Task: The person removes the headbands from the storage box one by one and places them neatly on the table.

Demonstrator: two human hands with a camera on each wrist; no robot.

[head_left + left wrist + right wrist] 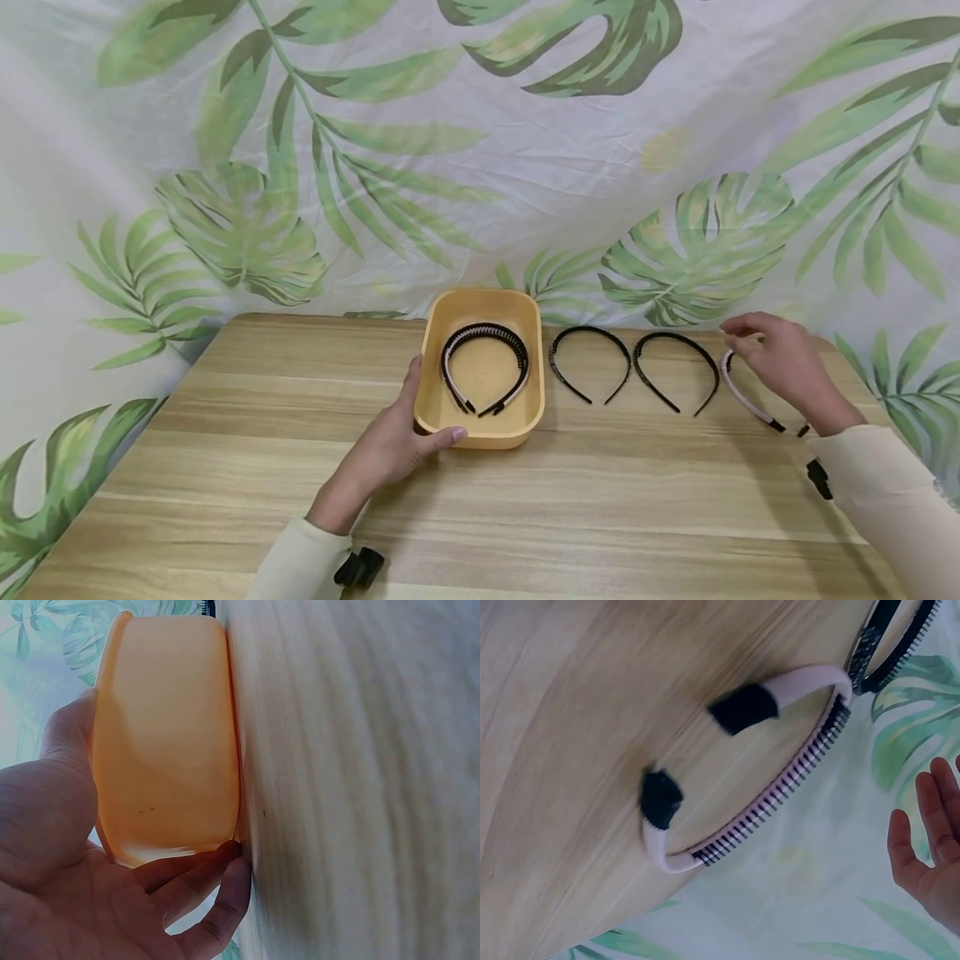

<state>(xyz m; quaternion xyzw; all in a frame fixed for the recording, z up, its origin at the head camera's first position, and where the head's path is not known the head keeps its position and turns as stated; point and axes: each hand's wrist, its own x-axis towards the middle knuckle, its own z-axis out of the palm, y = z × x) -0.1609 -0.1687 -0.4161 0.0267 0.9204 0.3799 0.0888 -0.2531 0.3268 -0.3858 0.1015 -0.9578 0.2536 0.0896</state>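
A yellow plastic box (504, 442) stands on the table with several headbands (447, 367) inside it, black and pale pink. My left hand (386, 442) grips the box at its near left corner, thumb over the front rim; in the left wrist view its fingers curl against the box's wall (169, 735). Over at the right, my right hand (783, 358) hovers above a pale pink headband (750, 406) with black tips, partly hiding it. The right wrist view shows black teeth along this headband (769, 799), and the fingers are loose, apart from it.
Two black headbands, one next to the box (590, 329) and one farther right (675, 336), lie in a row on the wood-grain table (525, 525). Behind the table's far edge hangs a leaf-patterned cloth (405, 200).
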